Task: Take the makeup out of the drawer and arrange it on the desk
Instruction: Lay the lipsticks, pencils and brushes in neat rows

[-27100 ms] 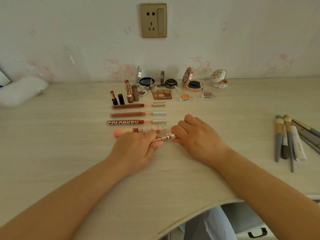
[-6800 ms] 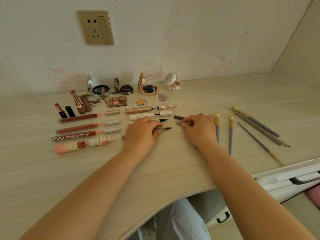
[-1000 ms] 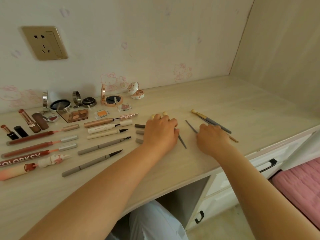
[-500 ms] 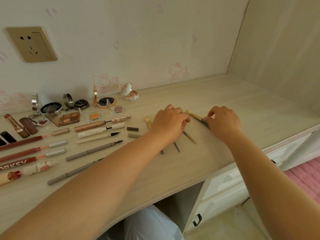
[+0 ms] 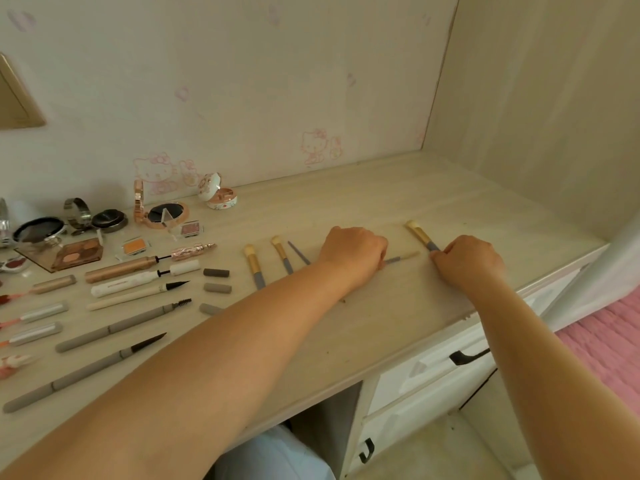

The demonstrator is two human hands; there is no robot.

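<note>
The left hand curls its fingers on a thin brush lying flat on the desk; the right hand pinches a gold-banded brush at about two o'clock from it. Both handles are slim, so a nudge could likely roll one askew or toward the desk edge. At nine o'clock, two set brushes lie close by; a sweeping left forearm could scatter them and the pencils.
</note>
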